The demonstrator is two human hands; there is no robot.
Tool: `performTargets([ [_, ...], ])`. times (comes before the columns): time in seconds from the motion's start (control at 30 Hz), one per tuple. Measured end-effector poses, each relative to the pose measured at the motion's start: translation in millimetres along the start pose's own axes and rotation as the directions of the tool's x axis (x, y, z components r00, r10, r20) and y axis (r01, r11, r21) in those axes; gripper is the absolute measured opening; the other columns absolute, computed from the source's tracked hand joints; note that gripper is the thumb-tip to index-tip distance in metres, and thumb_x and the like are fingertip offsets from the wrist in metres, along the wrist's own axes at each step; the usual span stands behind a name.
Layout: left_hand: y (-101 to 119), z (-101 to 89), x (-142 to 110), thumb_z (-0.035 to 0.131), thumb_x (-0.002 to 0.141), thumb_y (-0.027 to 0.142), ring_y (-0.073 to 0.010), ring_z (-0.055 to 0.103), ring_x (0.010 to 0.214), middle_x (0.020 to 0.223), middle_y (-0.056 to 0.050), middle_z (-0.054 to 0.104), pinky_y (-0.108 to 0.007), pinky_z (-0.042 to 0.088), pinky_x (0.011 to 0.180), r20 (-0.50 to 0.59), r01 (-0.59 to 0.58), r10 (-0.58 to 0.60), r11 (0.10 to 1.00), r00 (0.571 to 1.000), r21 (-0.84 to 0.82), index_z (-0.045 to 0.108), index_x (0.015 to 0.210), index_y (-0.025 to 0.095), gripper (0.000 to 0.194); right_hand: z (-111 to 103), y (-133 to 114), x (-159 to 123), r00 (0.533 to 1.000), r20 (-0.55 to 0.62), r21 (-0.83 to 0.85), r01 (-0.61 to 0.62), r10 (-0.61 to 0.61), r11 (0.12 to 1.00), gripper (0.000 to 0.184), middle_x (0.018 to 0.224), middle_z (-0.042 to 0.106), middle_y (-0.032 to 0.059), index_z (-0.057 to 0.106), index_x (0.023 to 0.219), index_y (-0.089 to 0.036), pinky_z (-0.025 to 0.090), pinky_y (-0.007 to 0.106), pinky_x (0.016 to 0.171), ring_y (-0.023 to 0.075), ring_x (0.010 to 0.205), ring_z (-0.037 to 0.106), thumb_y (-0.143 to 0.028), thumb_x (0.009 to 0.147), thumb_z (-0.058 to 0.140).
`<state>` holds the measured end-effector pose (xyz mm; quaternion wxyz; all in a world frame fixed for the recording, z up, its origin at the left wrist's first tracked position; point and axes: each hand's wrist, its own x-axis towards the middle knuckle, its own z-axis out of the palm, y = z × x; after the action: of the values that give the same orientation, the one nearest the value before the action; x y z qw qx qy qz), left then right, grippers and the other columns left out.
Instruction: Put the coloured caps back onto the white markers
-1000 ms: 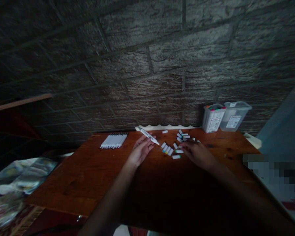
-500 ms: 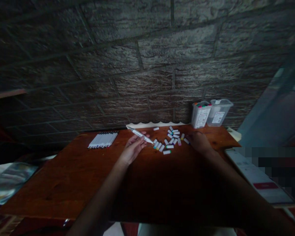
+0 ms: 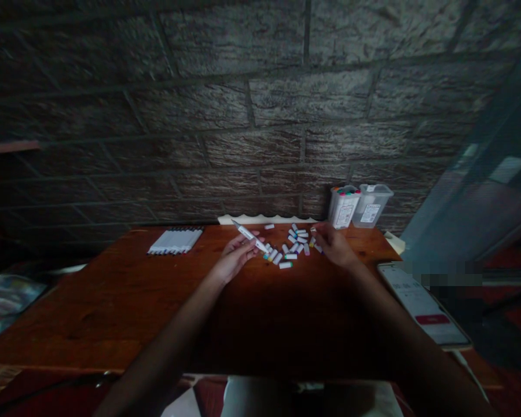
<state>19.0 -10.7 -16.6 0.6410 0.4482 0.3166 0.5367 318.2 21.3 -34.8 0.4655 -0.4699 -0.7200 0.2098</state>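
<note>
My left hand [image 3: 234,259] is closed around a white marker [image 3: 249,237], which tilts with its pointed grey end up and left. Just right of those fingers, several loose marker caps [image 3: 290,256] with coloured ends lie scattered on the table. My right hand [image 3: 335,245] is at the right side of the scatter, its fingers pinched on a small white cap [image 3: 313,230]. Other caps lie just beneath these fingers, partly hidden by them. A row of white markers [image 3: 176,241] lies side by side at the left.
On the wooden table [image 3: 113,301], a clear box of colour-tipped markers [image 3: 344,207] and a second clear box [image 3: 372,206] stand back right, against the brick wall [image 3: 226,127]. A phone-like device with a lit screen [image 3: 421,304] lies beside my right forearm.
My right hand has shifted left and lifted slightly, and a white cap now shows at its fingertips. The left hand keeps hold of the marker. The whole view has turned a little.
</note>
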Motion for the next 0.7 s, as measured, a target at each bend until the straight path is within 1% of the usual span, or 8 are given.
performTargets([
  [0.1, 2, 0.9, 0, 0.074, 0.074, 0.021, -0.0091, 0.062, 0.072, 0.102, -0.009, 0.072, -0.022, 0.050, 0.070, -0.015, -0.016, 0.016, 1.000, 1.000, -0.001, 0.067, 0.108, 0.016, 0.035, -2, 4, 1, 0.999, 0.054, 0.123, -0.007, 0.000, 0.992, 0.030, 0.098, 0.068, 0.0097, 0.057, 0.110, -0.018, 0.055, 0.034, 0.073, 0.0201, 0.082, 0.066, -0.031, 0.083, 0.057],
  [0.2, 4, 0.8, 0, 0.075, 0.073, 0.022, -0.0089, 0.062, 0.072, 0.103, -0.008, 0.072, -0.021, 0.049, 0.070, -0.042, -0.030, 0.030, 1.000, 0.999, -0.007, 0.067, 0.108, 0.016, 0.036, -5, 10, 2, 0.996, 0.081, 0.098, -0.049, 0.041, 0.994, 0.028, 0.095, 0.070, 0.0087, 0.063, 0.103, -0.019, 0.055, 0.036, 0.076, 0.0214, 0.083, 0.067, -0.027, 0.077, 0.063],
  [0.3, 4, -0.4, 0, 0.075, 0.073, 0.021, -0.0079, 0.061, 0.069, 0.102, -0.008, 0.072, -0.021, 0.049, 0.069, -0.067, -0.048, 0.047, 0.999, 0.997, -0.016, 0.066, 0.108, 0.017, 0.037, -9, 14, 2, 0.988, 0.076, 0.088, -0.143, 0.137, 0.986, 0.024, 0.091, 0.072, 0.0075, 0.067, 0.094, -0.019, 0.055, 0.038, 0.076, 0.0219, 0.080, 0.067, -0.026, 0.071, 0.069],
  [0.37, 3, -1.7, 1, 0.076, 0.072, 0.022, -0.0072, 0.060, 0.067, 0.101, -0.007, 0.072, -0.020, 0.048, 0.068, -0.079, -0.053, 0.051, 0.998, 0.996, -0.023, 0.066, 0.107, 0.017, 0.037, -10, 12, 3, 0.979, 0.104, 0.170, -0.188, 0.173, 0.967, 0.026, 0.091, 0.073, 0.0069, 0.069, 0.092, -0.018, 0.055, 0.038, 0.077, 0.0216, 0.079, 0.068, -0.028, 0.068, 0.073],
  [0.43, 2, -2.9, 2, 0.076, 0.072, 0.024, -0.0067, 0.060, 0.065, 0.101, -0.007, 0.072, -0.020, 0.048, 0.067, -0.085, -0.051, 0.049, 0.998, 0.995, -0.025, 0.065, 0.106, 0.017, 0.036, -10, 5, 3, 0.975, 0.156, 0.317, -0.202, 0.159, 0.926, 0.030, 0.092, 0.074, 0.0063, 0.069, 0.091, -0.018, 0.055, 0.037, 0.080, 0.0213, 0.082, 0.069, -0.030, 0.064, 0.076],
  [0.53, 0, -2.6, 3, 0.077, 0.071, 0.024, -0.0067, 0.059, 0.065, 0.099, -0.007, 0.073, -0.020, 0.048, 0.066, -0.089, -0.046, 0.045, 0.999, 0.995, -0.009, 0.065, 0.106, 0.017, 0.037, -8, -11, 3, 0.962, 0.195, 0.533, -0.267, 0.191, 0.803, 0.038, 0.094, 0.074, 0.0054, 0.067, 0.095, -0.018, 0.056, 0.032, 0.076, 0.0199, 0.083, 0.070, -0.030, 0.061, 0.080],
  [0.63, 1, 1.2, 1, 0.078, 0.070, 0.024, -0.0069, 0.060, 0.064, 0.097, -0.007, 0.073, -0.020, 0.048, 0.065, -0.098, -0.050, 0.051, 0.999, 0.994, 0.009, 0.065, 0.106, 0.017, 0.039, -9, -25, 1, 0.927, 0.236, 0.699, -0.371, 0.292, 0.612, 0.041, 0.095, 0.074, 0.0043, 0.063, 0.101, -0.020, 0.057, 0.026, 0.070, 0.0189, 0.086, 0.071, -0.024, 0.064, 0.079],
  [0.7, 2, 4.4, 0, 0.078, 0.070, 0.024, -0.0071, 0.059, 0.064, 0.097, -0.007, 0.073, -0.020, 0.047, 0.064, -0.096, -0.059, 0.061, 0.998, 0.993, 0.020, 0.066, 0.105, 0.016, 0.039, -9, -30, -1, 0.913, 0.286, 0.780, -0.399, 0.292, 0.483, 0.037, 0.099, 0.074, 0.0043, 0.061, 0.103, -0.022, 0.057, 0.026, 0.076, 0.0188, 0.094, 0.070, -0.021, 0.069, 0.076],
])
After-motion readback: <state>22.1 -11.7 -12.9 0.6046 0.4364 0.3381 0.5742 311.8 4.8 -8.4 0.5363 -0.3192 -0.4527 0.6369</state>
